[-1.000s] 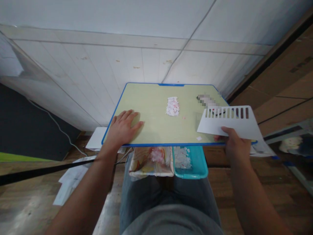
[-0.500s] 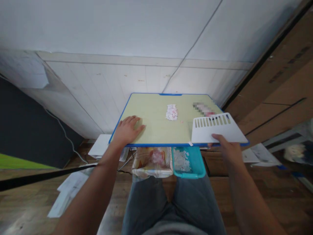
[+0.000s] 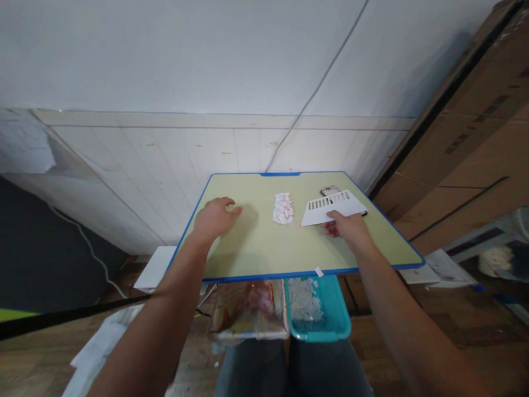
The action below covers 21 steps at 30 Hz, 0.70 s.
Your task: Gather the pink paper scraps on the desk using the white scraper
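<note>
My right hand (image 3: pixel 345 225) grips a white slotted card (image 3: pixel 330 209) by its near edge, thumb on top and fingers beneath. The card is tilted above the right half of a pale yellow tabletop (image 3: pixel 252 248) with a blue rim. Partly behind it lies a dark-edged flat object (image 3: pixel 328 191), its face blurred out. My left hand (image 3: pixel 217 218) hovers over the table's left side, fingers apart and slightly curled, nothing in it. Between the hands sits a small heap of white and pinkish paper-like bits (image 3: pixel 283 208). One small white piece (image 3: pixel 318 272) rests at the front edge.
Below the table's front edge are a teal basket (image 3: pixel 343 325) with whitish pieces and a plastic-lined box (image 3: pixel 248 331) beside it. A white panelled wall (image 3: pixel 185 149) stands behind, with a grey cable (image 3: pixel 316 91). Cardboard boxes (image 3: pixel 463 165) rise at the right.
My right hand has carried the slotted card left and farther over the table, away from the front edge. My left hand has lifted off the tabletop, and its fingers have curled a little.
</note>
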### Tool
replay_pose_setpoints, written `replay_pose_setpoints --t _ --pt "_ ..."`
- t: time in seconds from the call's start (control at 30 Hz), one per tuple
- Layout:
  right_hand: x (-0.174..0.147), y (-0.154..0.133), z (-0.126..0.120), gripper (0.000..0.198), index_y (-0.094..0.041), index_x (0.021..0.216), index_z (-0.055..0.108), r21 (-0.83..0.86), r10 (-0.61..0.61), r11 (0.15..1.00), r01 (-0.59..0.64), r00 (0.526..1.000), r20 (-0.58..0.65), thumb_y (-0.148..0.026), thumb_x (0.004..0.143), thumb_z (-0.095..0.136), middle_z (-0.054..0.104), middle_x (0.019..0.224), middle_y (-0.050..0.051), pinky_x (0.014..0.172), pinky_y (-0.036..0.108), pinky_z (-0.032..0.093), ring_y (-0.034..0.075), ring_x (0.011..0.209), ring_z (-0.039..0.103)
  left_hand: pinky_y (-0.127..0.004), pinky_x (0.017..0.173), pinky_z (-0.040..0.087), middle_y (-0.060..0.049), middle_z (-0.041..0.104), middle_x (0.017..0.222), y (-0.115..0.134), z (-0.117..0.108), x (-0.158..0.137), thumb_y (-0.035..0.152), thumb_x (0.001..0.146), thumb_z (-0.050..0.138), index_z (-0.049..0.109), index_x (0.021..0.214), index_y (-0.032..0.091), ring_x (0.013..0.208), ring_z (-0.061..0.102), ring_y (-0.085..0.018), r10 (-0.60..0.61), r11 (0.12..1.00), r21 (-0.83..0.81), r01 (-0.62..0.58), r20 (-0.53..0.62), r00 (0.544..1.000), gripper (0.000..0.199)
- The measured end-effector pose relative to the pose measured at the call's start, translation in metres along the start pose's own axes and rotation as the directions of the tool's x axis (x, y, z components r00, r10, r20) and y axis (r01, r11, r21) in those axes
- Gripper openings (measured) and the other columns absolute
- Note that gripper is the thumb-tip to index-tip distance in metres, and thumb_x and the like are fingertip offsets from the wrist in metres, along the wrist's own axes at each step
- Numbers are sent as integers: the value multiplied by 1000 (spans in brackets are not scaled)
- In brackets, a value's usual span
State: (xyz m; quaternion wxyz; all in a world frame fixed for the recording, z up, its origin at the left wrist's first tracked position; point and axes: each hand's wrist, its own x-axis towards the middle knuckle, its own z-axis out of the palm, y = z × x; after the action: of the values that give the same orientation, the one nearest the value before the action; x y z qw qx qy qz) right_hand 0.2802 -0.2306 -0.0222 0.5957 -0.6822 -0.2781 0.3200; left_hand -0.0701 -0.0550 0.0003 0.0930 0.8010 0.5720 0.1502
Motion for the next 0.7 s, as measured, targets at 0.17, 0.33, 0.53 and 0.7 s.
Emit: replay_pose_setpoints --t 0.17,0.33,0.53,0.7 --pt "-2 -3 24 23 -25 94 74 54 -42 998 39 997 59 -38 84 90 84 71 9 51 32 60 23 52 72 -46 136 61 -15 89 160 36 13 55 38 117 70 93 143 22 153 81 -35 10 984 -174 -29 -113 994 39" --pt "-9 -8 11 39 -25 96 75 41 -96 995 95 994 42 -47 73 97 83 72 7 53 36 65 25 54 75 -48 135 62 -19 88 157 36 32 71 31 115 70 90 149 19 152 80 -37 8 983 -181 -30 -125 992 41" --pt "-28 -6 -15 40 -24 92 79 -57 -182 982 182 983 8 -53 74 100 83 73 7 53 39 67 26 53 74 -53 135 62 -18 87 158 32 39 68 33 115 73 92 146 23 155 76 -41 39 989 -133 -56 -128 991 37" --pt "-56 7 -58 33 -28 83 78 -97 -234 966 241 969 83 -53 91 99 81 74 6 55 41 68 29 63 76 -58 136 61 -18 87 154 37 39 68 33 114 72 93 143 23 153 76 -42 64 987 -135 -83 -138 988 37"
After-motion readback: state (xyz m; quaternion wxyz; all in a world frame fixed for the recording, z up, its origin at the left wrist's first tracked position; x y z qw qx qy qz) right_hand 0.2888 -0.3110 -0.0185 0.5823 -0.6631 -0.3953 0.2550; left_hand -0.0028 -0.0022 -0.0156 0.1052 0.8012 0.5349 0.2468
